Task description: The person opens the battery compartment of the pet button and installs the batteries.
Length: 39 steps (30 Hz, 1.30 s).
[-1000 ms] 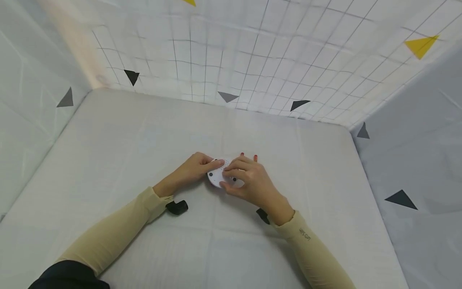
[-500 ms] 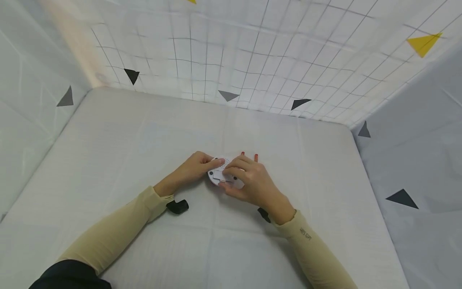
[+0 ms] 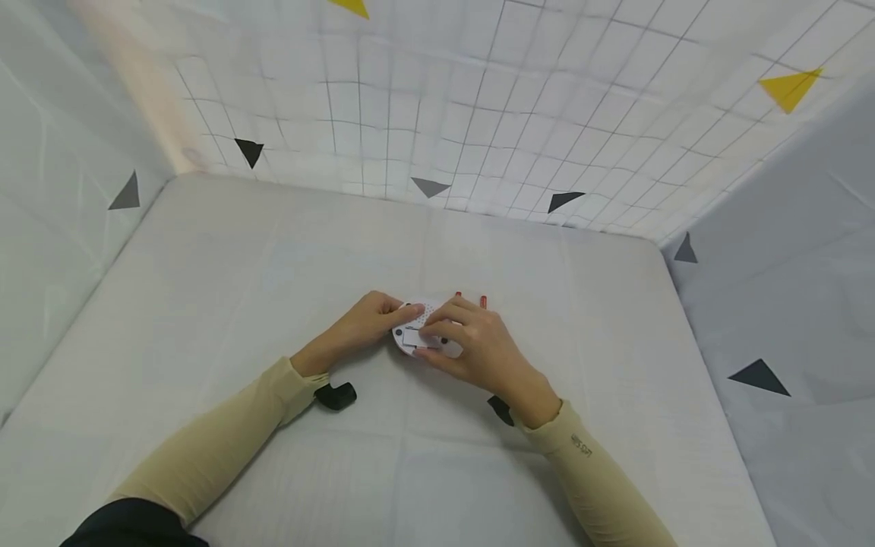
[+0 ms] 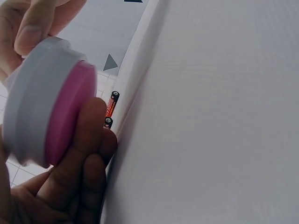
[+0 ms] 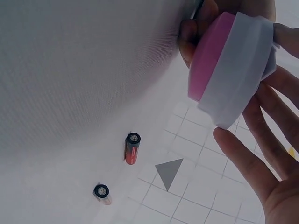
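Note:
Between both hands is a round white push-button device (image 3: 429,310) with speaker holes and dark round feet on the side facing up. Its pink domed button (image 4: 72,112) faces down toward the table. My left hand (image 3: 362,323) grips its left edge, thumb on top and fingers under the pink dome. With thumb and fingertips, my right hand (image 3: 481,342) pinches a white rectangular battery cover (image 3: 414,338), which stands out from the device's face. In the right wrist view a fingertip of the right hand (image 5: 271,154) meets the device's white rim (image 5: 238,70). Part of the cover is hidden behind these fingers.
Just beyond the right hand, two red-and-black batteries (image 5: 132,148) lie on the white-covered table (image 3: 307,235). A gridded white sheet (image 3: 478,99) hangs behind, and pale side walls (image 3: 786,304) enclose the table. Dark triangle markers dot the sheets.
The rectangular cover, not distinguishable a second ago, now shows raised from the device's face at the right fingertips. Both hands keep nearly the same place.

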Motion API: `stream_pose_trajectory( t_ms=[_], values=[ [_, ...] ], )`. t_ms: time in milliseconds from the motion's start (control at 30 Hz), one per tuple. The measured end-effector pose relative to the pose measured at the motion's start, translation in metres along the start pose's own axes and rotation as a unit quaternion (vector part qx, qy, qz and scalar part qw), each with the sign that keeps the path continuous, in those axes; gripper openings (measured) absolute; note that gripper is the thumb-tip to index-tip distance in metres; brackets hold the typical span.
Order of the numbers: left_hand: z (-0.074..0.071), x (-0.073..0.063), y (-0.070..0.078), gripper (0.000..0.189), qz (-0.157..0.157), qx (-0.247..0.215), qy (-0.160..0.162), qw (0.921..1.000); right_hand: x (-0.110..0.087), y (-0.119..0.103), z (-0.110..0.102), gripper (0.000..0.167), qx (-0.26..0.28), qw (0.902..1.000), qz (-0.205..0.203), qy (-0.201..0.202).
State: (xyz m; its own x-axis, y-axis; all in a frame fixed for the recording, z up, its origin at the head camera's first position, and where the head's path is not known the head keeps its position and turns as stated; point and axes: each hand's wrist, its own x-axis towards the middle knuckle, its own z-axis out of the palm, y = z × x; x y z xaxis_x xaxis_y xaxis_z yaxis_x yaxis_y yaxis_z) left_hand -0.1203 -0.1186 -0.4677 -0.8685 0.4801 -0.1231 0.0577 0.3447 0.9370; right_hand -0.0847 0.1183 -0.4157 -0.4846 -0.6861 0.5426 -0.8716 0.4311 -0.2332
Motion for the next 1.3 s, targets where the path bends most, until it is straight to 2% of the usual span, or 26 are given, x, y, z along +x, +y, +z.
stream_pose_trajectory(
  t_ms=[400,600,733,1067,1300],
  values=[
    [0.0,0.0,0.002,0.04,0.003,-0.007,0.004,1.0,-0.001,-0.003,0.0,0.026,0.019,0.9994,0.019,-0.024],
    [0.0,0.0,0.001,0.042,0.002,-0.005,0.0,1.0,-0.002,-0.001,0.0,0.028,0.054,0.9971,0.039,-0.037],
    [0.0,0.0,0.001,0.043,0.001,-0.008,-0.001,1.0,-0.003,0.001,-0.002,0.029,0.079,0.9948,0.057,-0.03],
    [0.001,0.0,0.002,0.045,-0.008,-0.011,0.006,0.9999,-0.005,0.015,-0.011,0.028,0.106,0.9919,0.07,-0.012],
    [0.002,0.0,0.002,0.045,-0.016,-0.01,0.004,0.9998,-0.009,0.026,-0.022,0.03,0.112,0.9875,0.11,-0.018]
  ],
)
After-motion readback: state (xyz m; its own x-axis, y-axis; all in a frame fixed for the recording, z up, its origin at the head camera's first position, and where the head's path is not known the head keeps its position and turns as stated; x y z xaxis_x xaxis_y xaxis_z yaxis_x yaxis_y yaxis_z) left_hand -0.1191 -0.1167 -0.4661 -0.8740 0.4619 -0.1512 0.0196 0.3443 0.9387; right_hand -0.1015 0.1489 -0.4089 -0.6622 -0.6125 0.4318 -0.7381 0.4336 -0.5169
